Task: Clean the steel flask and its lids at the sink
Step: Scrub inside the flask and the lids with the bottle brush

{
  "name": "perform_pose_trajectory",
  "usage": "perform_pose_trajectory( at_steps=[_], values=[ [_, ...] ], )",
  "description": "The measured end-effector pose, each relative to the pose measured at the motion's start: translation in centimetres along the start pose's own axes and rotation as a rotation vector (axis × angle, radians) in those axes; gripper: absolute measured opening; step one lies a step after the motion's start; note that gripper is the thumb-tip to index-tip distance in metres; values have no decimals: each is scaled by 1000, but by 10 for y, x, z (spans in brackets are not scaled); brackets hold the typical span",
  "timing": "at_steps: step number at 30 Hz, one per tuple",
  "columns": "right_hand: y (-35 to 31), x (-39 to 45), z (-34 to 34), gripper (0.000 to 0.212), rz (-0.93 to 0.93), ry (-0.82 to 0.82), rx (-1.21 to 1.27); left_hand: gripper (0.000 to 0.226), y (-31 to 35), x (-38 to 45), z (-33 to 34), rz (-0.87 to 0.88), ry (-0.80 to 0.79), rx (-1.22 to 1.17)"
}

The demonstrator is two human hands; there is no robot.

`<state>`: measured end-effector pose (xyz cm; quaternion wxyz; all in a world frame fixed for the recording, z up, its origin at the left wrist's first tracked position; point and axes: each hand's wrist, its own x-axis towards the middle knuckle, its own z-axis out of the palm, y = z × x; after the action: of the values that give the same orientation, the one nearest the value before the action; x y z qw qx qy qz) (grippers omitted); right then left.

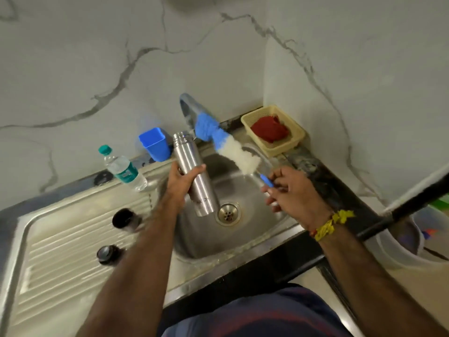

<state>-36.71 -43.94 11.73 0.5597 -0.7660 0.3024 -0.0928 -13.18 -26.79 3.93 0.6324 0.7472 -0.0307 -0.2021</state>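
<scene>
The steel flask (194,176) is held open-mouthed above the sink bowl (255,229), its mouth pointing toward 11 o'clock and its base hanging just beside the drain (228,213). It is gripped around the middle by the left hand (182,181). The handle of a bottle brush (228,147) is pinched by the right hand (291,190), and the blue and white bristles are blurred, at 1 o'clock from the flask mouth and outside it.

The two lids (125,220) (107,254) are already taken off and are laid on the ribbed drainboard (60,251), at 8 o'clock from the flask. It cannot be told whether they are washed. No running water is seen at the tap (188,105). It is judged that the task is at an early or middle stage: the inside of the flask seems not yet brushed, and rinsing is left.

For moving, open room is found over the bowl. The tap stands just behind the flask mouth at 12 o'clock, so the brush has little room there. A blue cup (155,143) is near at 11 o'clock, a plastic bottle (121,167) at 9 o'clock, a yellow basket (273,128) at 2 o'clock. A dark rod (401,210) crosses near the right wrist at 3 o'clock.
</scene>
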Motion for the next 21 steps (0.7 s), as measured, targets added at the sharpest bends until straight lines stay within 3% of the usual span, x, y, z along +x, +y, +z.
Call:
perform_pose_trajectory(
  at_steps=[4, 8, 12, 16, 21],
  values=[
    [14, 1, 30, 34, -185, -40, -143, 59, -22, -19, -1, -95, -1, -188],
    [10, 7, 56, 30, -332, 7, -150, 66, -27, -26, 6, -85, -1, -267],
    [18, 16, 66, 28, -316, 26, -246, 59, -31, -28, 6, -97, 41, -317],
    [28, 24, 70, 27, -284, 37, -261, 54, -28, -31, 5, -230, -11, -406],
    [28, 26, 73, 26, -382, 49, -217, 59, -27, -28, 7, -269, -5, -447]
  ],
)
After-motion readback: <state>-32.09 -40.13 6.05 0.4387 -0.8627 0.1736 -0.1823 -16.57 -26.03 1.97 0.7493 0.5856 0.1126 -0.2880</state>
